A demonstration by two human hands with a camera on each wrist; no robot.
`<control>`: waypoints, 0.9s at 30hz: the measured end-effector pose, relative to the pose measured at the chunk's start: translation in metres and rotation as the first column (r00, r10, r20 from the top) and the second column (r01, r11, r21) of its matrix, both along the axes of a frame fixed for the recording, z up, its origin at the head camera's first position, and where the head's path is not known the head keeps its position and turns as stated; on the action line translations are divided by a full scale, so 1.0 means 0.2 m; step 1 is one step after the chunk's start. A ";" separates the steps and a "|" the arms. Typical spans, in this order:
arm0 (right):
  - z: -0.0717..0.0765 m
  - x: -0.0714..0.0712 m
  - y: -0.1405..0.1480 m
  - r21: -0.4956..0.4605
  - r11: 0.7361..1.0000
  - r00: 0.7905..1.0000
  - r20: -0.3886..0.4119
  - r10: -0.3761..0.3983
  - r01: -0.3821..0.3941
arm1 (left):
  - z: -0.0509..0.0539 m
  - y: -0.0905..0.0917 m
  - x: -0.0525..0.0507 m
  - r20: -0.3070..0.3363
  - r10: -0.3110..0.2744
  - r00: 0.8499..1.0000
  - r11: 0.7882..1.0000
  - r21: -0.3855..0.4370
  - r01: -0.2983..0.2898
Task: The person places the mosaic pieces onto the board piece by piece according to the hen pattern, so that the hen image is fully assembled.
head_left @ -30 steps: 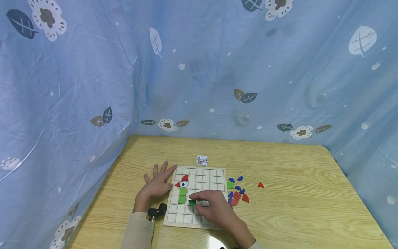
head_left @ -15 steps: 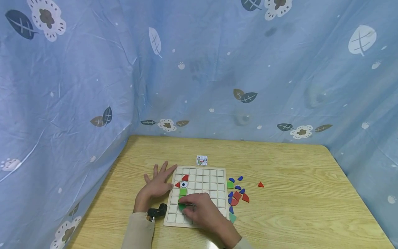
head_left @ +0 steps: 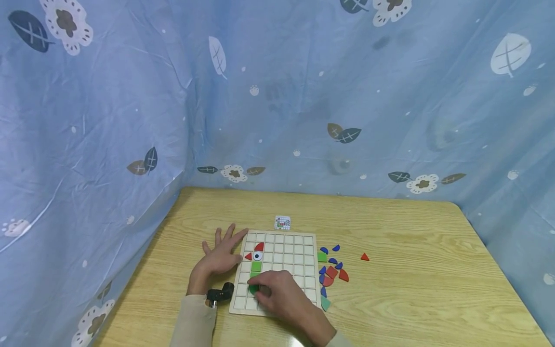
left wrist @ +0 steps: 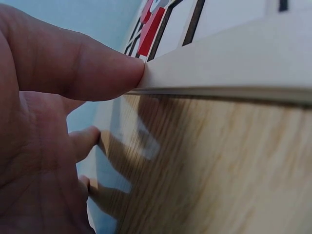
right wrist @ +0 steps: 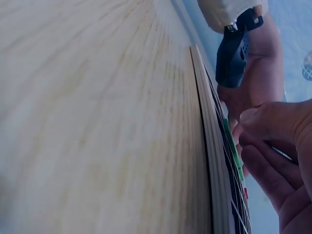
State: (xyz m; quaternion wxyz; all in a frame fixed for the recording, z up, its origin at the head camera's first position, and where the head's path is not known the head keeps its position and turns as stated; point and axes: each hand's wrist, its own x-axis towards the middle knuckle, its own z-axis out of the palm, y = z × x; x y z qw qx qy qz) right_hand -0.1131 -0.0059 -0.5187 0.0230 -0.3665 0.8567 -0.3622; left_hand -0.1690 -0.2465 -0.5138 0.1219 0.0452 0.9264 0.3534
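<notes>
Low in the centre of the head view, a dark green piece (head_left: 253,290), curved along its lower edge and partly hidden by fingers, sits on the pale gridded board (head_left: 277,259) just below two light green squares (head_left: 257,266). The right hand (head_left: 283,295) pinches it between thumb and forefinger. The left hand (head_left: 222,258), fingers spread, touches the board's left edge.

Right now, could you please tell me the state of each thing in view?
Grid board: flat, partly filled
Left hand: fingers spread, thumb at board's edge
Dark green piece: pinched; whether seated, unclear
Right hand: fingers curled, pinching that piece
Picture card: flat, picture side up
Loose pieces: scattered, right of the board
</notes>
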 end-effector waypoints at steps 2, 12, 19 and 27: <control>0.00 0.00 0.00 -0.017 1.000 0.999 0.021 0.025 -0.024 | -0.01 0.00 0.00 -0.008 0.003 1.000 1.000 0.008 -0.003; -0.02 0.00 0.02 -0.041 0.997 0.996 0.041 0.075 -0.073 | -0.10 -0.02 -0.04 -0.025 0.003 1.000 1.000 0.004 -0.003; -0.02 0.00 0.08 -0.067 0.995 0.997 0.027 0.077 -0.075 | -0.08 -0.02 -0.02 -0.043 0.006 0.999 1.000 0.026 -0.005; -0.02 0.03 0.22 -0.133 0.991 0.991 0.136 0.001 0.017 | -0.01 0.00 0.01 -0.022 0.001 1.000 0.999 0.037 0.000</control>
